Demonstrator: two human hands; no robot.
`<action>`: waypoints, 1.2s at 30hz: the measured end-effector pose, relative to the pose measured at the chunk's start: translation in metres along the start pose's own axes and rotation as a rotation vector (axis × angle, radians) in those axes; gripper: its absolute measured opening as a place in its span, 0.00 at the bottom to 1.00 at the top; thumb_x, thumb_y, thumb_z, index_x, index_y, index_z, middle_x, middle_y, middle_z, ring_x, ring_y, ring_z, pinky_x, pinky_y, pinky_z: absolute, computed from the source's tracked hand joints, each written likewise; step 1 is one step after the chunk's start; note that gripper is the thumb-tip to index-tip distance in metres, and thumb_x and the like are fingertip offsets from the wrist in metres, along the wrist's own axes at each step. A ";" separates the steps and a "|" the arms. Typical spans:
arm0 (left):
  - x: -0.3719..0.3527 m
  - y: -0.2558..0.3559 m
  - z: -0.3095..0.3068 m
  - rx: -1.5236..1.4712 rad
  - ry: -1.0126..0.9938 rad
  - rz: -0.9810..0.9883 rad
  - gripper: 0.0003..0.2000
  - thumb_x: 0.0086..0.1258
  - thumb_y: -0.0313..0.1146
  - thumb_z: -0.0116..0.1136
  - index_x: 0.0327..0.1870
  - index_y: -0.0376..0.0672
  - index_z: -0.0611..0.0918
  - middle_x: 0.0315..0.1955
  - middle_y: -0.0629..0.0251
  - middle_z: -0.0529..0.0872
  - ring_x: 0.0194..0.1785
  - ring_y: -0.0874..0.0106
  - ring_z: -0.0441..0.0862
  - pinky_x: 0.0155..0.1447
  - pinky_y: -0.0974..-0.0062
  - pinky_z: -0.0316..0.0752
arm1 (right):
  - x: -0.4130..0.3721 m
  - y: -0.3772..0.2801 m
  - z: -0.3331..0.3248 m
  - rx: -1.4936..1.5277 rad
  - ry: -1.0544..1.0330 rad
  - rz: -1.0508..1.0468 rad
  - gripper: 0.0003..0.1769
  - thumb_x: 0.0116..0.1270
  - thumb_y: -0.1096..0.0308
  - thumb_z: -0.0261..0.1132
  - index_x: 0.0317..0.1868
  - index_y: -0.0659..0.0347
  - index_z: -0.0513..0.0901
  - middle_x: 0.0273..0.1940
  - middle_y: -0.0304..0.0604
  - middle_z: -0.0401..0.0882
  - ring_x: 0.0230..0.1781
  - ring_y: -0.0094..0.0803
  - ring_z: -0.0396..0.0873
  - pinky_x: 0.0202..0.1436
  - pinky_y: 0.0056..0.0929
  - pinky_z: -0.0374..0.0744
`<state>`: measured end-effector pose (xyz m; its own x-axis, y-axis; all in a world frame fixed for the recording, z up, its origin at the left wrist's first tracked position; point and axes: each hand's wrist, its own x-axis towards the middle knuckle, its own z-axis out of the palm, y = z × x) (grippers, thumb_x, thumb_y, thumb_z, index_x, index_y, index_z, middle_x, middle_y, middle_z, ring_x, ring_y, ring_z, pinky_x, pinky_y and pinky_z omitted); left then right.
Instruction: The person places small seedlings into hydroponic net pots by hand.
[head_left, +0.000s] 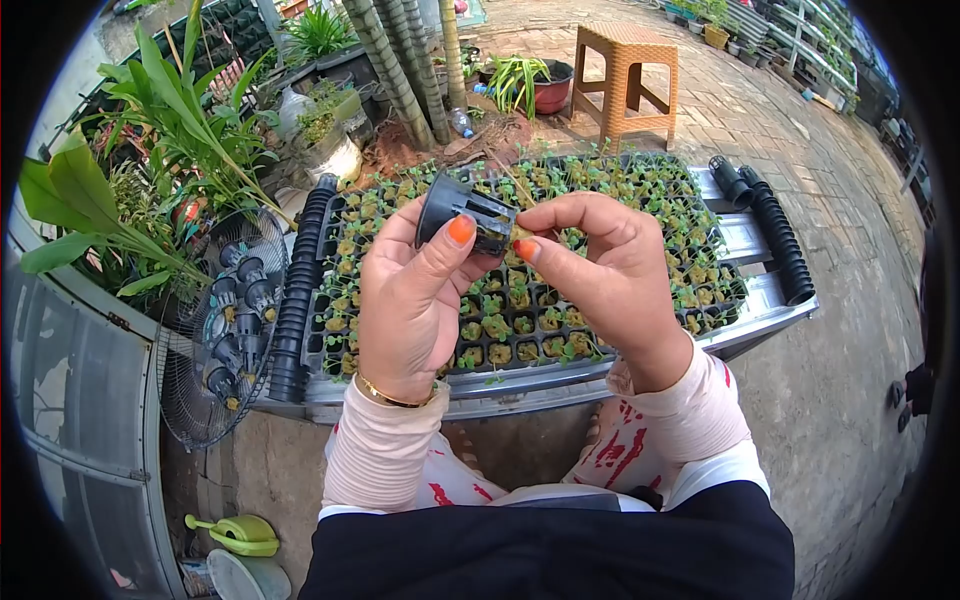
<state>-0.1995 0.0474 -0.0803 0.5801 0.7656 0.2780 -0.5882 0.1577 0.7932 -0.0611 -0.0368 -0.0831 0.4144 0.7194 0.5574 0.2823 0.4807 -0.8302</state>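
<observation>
A black slotted net pot (462, 213) lies on its side in my left hand (420, 285), with the thumb and fingers wrapped round it. At the pot's narrow end, my right hand (600, 270) pinches a small yellowish-brown piece (519, 233) between thumb and index finger. Below both hands spreads a black seedling tray (510, 335), its cells filled with small plugs and green sprouts. The inside of the pot is mostly hidden.
Nested black pots (300, 290) lie in a row left of the tray, and more (770, 235) lie right. A wire basket (170, 375) holds several pots. Behind stand an orange stool (625, 45) and plant stems (400, 70). A green watering can (245, 536) is lower left.
</observation>
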 end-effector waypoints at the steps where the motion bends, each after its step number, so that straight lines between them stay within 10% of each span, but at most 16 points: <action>1: 0.000 0.000 0.001 0.006 -0.002 -0.002 0.18 0.62 0.30 0.63 0.49 0.33 0.71 0.39 0.59 0.81 0.41 0.71 0.81 0.46 0.72 0.78 | 0.000 0.000 0.000 0.000 0.000 0.000 0.10 0.51 0.72 0.67 0.34 0.68 0.83 0.30 0.43 0.82 0.31 0.23 0.77 0.37 0.22 0.74; 18: 0.000 -0.005 0.003 0.028 0.012 -0.032 0.20 0.60 0.25 0.64 0.51 0.32 0.70 0.41 0.60 0.80 0.44 0.72 0.80 0.49 0.73 0.78 | 0.002 0.005 -0.004 -0.104 -0.028 0.030 0.09 0.50 0.74 0.67 0.33 0.68 0.83 0.30 0.43 0.82 0.32 0.26 0.79 0.39 0.24 0.75; 24: -0.001 -0.008 0.004 0.555 -0.093 0.461 0.30 0.51 0.18 0.68 0.57 0.35 0.69 0.46 0.64 0.78 0.49 0.75 0.77 0.55 0.78 0.73 | 0.015 -0.010 -0.032 -0.290 -0.188 -0.238 0.19 0.45 0.72 0.68 0.41 0.67 0.82 0.38 0.48 0.81 0.41 0.38 0.79 0.48 0.32 0.74; 36: -0.005 -0.011 0.004 0.978 -0.147 0.673 0.30 0.50 0.14 0.65 0.58 0.34 0.71 0.48 0.64 0.74 0.51 0.73 0.76 0.54 0.77 0.75 | 0.002 -0.022 -0.019 -0.581 -0.159 -0.487 0.31 0.41 0.66 0.74 0.50 0.62 0.78 0.44 0.46 0.79 0.49 0.43 0.75 0.54 0.37 0.65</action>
<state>-0.1936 0.0397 -0.0888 0.4163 0.4236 0.8045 -0.1579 -0.8377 0.5228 -0.0500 -0.0561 -0.0635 0.0102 0.5785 0.8156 0.8276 0.4530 -0.3316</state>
